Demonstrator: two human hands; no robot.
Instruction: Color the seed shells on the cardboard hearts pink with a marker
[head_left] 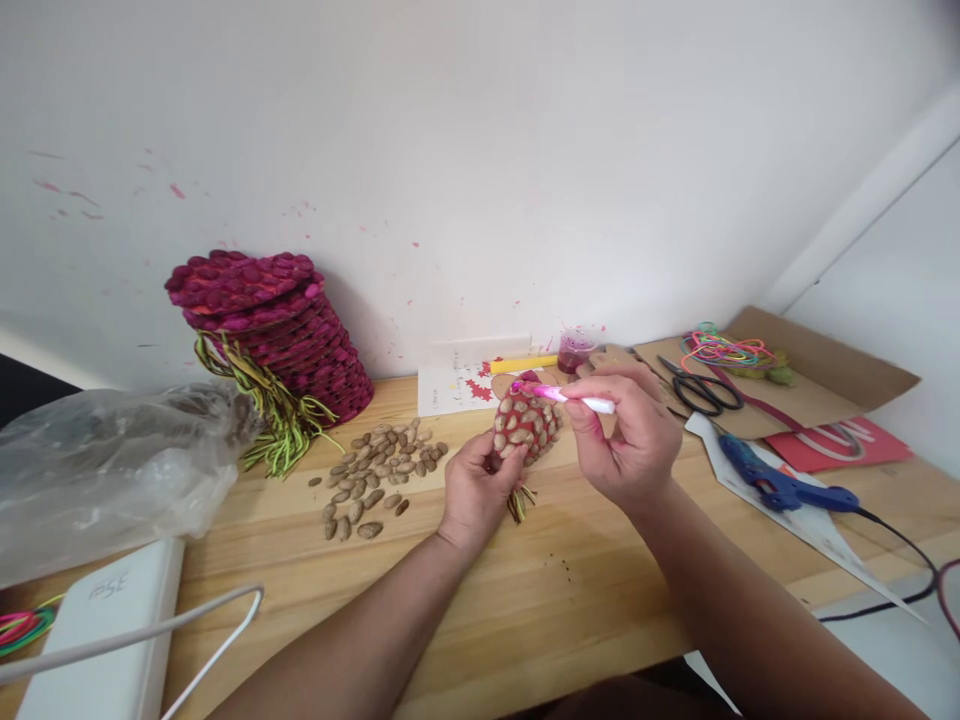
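The cup (576, 342) apparently holds magenta liquid (573, 361); right fingers (587, 418) clamp a brush (553, 394), left fingers (511, 466) a seed-studded piece (517, 424).

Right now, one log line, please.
left hand: holding seed-covered red piece; right hand: pink-tipped white applicator at piece's top; loose seeds: on wooden table

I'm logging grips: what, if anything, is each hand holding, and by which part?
The left hand holds the seed-covered piece by its lower left side. The right hand holds the brush toward its white rear end.
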